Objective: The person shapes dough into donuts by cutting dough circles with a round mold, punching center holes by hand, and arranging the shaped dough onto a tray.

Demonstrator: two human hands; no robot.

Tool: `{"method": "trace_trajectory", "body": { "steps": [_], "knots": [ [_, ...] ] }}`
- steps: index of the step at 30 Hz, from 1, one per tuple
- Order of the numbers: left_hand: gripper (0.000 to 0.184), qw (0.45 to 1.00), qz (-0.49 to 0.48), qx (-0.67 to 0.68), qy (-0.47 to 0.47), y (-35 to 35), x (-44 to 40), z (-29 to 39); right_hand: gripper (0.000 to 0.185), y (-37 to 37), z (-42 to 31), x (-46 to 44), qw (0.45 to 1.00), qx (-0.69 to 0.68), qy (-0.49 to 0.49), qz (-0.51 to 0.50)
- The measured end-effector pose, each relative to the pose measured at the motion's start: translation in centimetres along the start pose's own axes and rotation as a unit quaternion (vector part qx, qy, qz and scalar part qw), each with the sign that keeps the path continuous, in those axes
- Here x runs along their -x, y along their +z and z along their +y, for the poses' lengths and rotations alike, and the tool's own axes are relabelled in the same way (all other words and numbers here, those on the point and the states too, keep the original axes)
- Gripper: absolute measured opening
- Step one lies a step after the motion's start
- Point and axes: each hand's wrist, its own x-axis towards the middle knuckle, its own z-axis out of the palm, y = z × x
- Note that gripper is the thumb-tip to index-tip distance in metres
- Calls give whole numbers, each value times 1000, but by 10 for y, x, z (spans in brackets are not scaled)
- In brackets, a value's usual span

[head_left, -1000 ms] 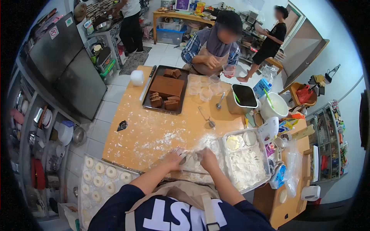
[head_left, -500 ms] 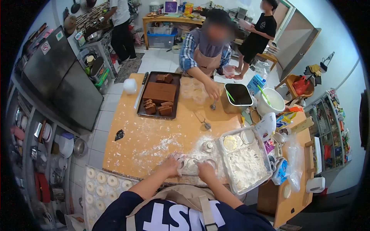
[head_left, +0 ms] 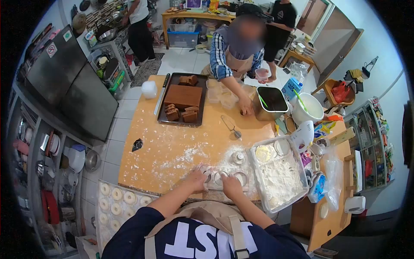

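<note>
At the table's near edge, a thin strip of floured dough [head_left: 217, 183] shows several round outlines; whether each is a cut or a ring is too small to tell. My left hand [head_left: 196, 179] grips its left end with curled fingers. From the right, my right hand [head_left: 232, 186] has its fingers closed at the rim of the middle round, partly hiding the dough. Just beyond, a small pale knobbed cutter [head_left: 238, 158] stands upright in flour. A flour tub [head_left: 280, 183], holding loose flour and pale dough rounds, sits beside my right hand.
Ring doughnuts [head_left: 117, 194] lie on a tray at lower left. A knife [head_left: 161, 95] rests beside a black tray [head_left: 200, 108] of brown cake. Across the table, a co-worker's hand [head_left: 246, 105] reaches near a metal tin [head_left: 271, 103]. A strainer [head_left: 236, 134] lies mid-table.
The view has shifted slightly. My hands stay at the dough, both still gripping its edges. The co-worker's hand has moved down onto the small strainer-like item near the tin.
</note>
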Motion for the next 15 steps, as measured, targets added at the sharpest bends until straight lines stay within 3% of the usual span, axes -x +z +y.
{"method": "trace_trajectory", "body": {
  "steps": [4,6,10,13,14,15],
  "knots": [
    [105,1000,9,4,-4,11,-7,-4,30,6,-6,-5,999,46,11,-14],
    [105,999,-30,-20,-28,8,-11,3,32,-1,-6,-9,999,52,6,-7],
    [103,998,-7,-51,-46,19,-16,0,29,-42,0,-4,992,-50,64,92],
    [99,997,16,58,-43,8,-8,0,27,-84,12,6,950,-150,61,268],
    [87,993,49,102,-35,-2,1,3,28,-95,16,8,923,-237,93,288],
    [76,986,82,146,-28,-23,17,12,28,-95,16,8,922,-239,93,289]
  ]
}}
